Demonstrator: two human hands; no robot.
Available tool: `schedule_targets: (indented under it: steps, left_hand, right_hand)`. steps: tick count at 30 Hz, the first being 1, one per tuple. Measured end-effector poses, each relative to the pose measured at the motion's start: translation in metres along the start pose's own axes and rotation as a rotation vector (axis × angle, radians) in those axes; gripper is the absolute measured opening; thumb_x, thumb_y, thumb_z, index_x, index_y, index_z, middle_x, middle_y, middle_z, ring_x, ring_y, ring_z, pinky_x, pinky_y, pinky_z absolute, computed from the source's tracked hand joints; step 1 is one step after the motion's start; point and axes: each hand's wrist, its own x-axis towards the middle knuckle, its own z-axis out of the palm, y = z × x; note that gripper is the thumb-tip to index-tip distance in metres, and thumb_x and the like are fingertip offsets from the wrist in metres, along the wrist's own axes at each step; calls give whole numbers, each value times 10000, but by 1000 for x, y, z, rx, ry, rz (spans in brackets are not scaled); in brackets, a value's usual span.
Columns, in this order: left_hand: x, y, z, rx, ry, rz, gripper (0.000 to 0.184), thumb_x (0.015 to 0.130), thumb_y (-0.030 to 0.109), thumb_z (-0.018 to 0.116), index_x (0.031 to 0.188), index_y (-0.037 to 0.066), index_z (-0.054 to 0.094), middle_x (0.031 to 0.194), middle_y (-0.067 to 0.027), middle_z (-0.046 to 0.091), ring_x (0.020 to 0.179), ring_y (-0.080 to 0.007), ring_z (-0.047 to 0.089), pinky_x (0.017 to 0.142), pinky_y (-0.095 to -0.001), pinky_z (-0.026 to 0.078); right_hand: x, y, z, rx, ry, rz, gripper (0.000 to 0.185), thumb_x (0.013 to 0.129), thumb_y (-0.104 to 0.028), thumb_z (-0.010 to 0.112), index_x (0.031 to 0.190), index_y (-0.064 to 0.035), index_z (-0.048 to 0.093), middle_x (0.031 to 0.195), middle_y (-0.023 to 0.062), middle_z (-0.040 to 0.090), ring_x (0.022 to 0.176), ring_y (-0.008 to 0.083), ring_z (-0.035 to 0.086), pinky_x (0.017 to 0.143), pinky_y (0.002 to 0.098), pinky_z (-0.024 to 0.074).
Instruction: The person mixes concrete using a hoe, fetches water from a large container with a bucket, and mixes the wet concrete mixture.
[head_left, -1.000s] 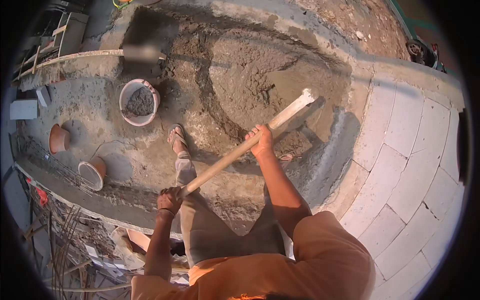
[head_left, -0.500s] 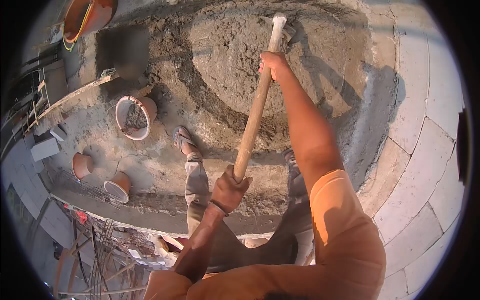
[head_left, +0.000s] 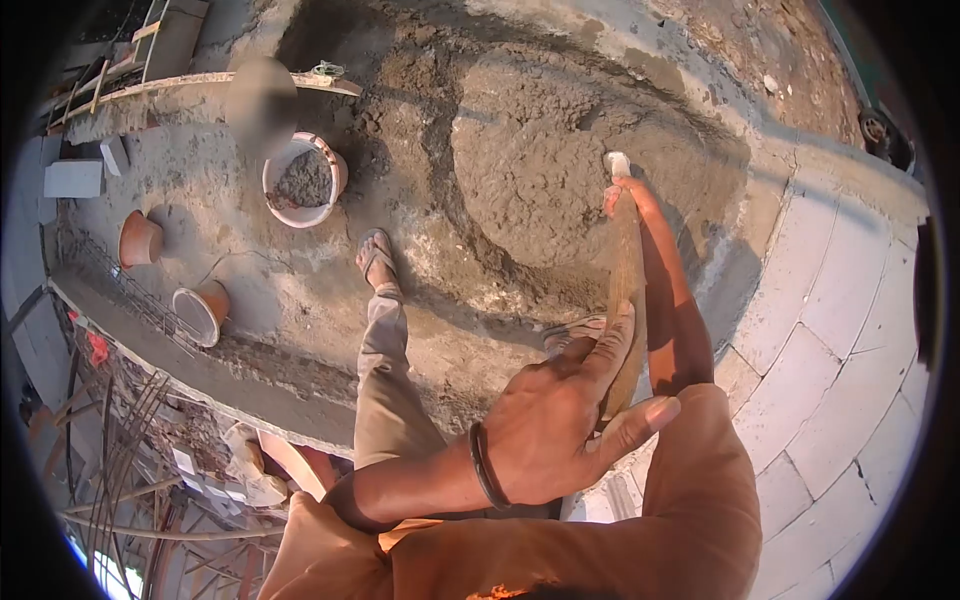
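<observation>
A hoe with a long wooden handle slants up from my body into a heap of wet grey mortar. Its pale metal socket shows at the far end, but the blade cannot be seen. My right hand is closed round the handle just below that socket. Nearer to me, my left hand lies over the lower handle, thumb stuck out to the right and fingers partly hidden. A dark band circles my left wrist.
Left of the heap stands a bucket with mortar inside. Two smaller orange buckets lie farther left, near white blocks. A low wall of pale blocks curves along the right. My sandalled foot is beside the heap.
The view has shifted, so the heap and wall look different. The hoe's head has moved right and nearer to me. My left hand has loosened, its thumb now spread, and both hands are closer together.
</observation>
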Motion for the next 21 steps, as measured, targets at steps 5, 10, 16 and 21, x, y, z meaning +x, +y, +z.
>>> schedule_targets:
  steps: [5, 10, 16, 21]
  left_hand:
    - [-62, 28, -70, 2, -3, 152, 830, 879, 366, 636, 1418, -126, 239, 1040, -290, 589, 876, -404, 642, 724, -379, 530]
    - [-151, 57, -119, -41, 150, 180, 873, 851, 413, 648, 1420, -113, 246, 969, -255, 610, 737, -344, 661, 624, -363, 543]
    - [-286, 55, -124, 92, 344, 78, 911, 811, 405, 680, 1422, -111, 244, 1149, -306, 566, 892, -385, 656, 745, -374, 552]
    - [-407, -52, -91, -103, 473, -238, 843, 770, 236, 703, 1433, -59, 274, 1044, -249, 616, 889, -360, 649, 780, -382, 531]
  right_hand:
    - [-61, 19, 100, 242, -58, 126, 196, 837, -84, 631, 888, -49, 445, 688, 37, 481, 540, 149, 504, 513, 288, 481]
    - [-85, 64, 227, 199, -99, 271, 257, 809, -58, 655, 951, -42, 442, 711, 52, 488, 551, 148, 516, 522, 286, 500]
    - [-103, 146, 386, 90, -223, 364, 225, 814, -40, 625, 931, -43, 432, 710, 49, 489, 560, 136, 514, 524, 282, 503]
    - [-91, 282, 460, -249, -331, -15, 205, 833, -72, 624, 913, -42, 437, 751, 41, 501, 576, 134, 519, 518, 304, 485]
